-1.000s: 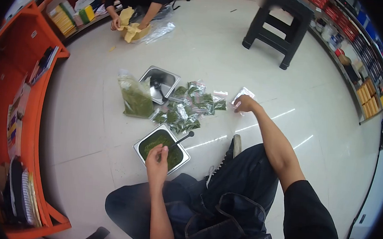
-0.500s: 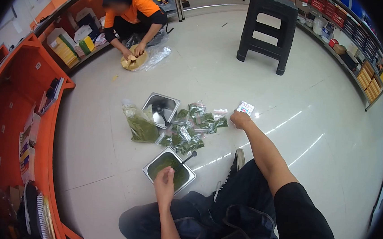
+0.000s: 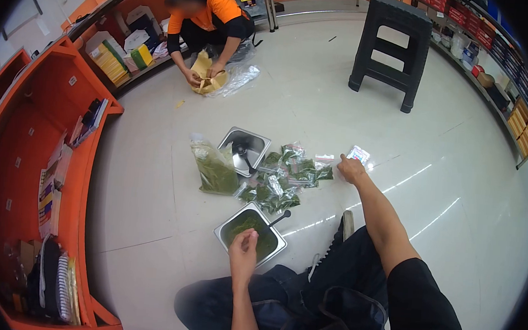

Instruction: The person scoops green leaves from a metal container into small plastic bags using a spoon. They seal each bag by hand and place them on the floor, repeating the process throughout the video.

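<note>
Touching glossy packet (image 3: 359, 154) at one o'clock with right hand (image 3: 351, 170), can't tell if clamped; looks light, slippery, best pinched edgewise. Holding left hand (image 3: 243, 257) fingertips together above tray (image 3: 232, 216), eleven o'clock.

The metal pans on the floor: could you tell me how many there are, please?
2. The near pan is by the left hand, with green contents; the far pan is beyond it, beside the large bag.
</note>
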The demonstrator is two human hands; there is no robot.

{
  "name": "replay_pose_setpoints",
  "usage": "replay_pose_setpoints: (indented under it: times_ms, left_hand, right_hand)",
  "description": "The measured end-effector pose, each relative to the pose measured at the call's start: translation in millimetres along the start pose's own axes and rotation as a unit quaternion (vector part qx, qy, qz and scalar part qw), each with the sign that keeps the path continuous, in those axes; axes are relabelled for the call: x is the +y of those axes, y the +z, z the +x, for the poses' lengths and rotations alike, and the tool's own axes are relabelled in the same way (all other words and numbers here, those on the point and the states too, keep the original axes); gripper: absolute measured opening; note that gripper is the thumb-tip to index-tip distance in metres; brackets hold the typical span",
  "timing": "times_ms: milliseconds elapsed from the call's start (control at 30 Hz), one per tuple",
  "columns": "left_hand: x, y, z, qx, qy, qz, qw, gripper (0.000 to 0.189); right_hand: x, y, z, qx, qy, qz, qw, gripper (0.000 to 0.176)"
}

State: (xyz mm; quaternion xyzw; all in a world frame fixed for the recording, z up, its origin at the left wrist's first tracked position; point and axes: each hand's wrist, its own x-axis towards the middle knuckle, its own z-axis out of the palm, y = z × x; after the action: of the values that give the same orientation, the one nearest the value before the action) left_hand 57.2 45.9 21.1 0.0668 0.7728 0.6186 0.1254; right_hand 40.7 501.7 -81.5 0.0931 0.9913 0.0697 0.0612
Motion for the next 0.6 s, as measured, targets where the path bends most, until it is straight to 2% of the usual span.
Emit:
replay_pose_setpoints:
  times_ms: [33, 100, 300, 433, 500, 600]
  left_hand:
    - [-0.1, -0.7, -0.9, 0.003, 0.000, 0.003, 1.000, 0.029]
    - [-0.3, -0.3, -0.4, 0.000, -0.005, -0.005, 1.000, 0.029]
    - [-0.6, 0.1, -0.3, -0.001, -0.008, 0.006, 1.000, 0.029]
    - [0.1, 2.0, -0.4, -0.007, -0.013, 0.008, 1.000, 0.028]
    - [-1.2, 1.9, 0.2, -0.001, -0.014, 0.008, 1.000, 0.028]
    - [6.9, 2.0, -1.7, 0.004, -0.026, 0.003, 1.000, 0.028]
  right_hand:
    - [-6.1, -4.8, -0.2, 0.002, -0.002, 0.003, 1.000, 0.032]
    - [-15.2, -22.9, -4.7, 0.001, 0.101, 0.124, 0.987, 0.034]
    - [-5.7, -1.1, 3.2, 0.068, 0.044, 0.067, 0.995, 0.033]
    - [-10.9, -19.5, -0.1, 0.065, 0.030, 0.022, 0.997, 0.031]
    - [-16.0, -22.2, 1.8, 0.066, 0.140, 0.162, 0.975, 0.027]
    - [-14.0, -3.3, 7.8, 0.096, 0.124, 0.131, 0.979, 0.026]
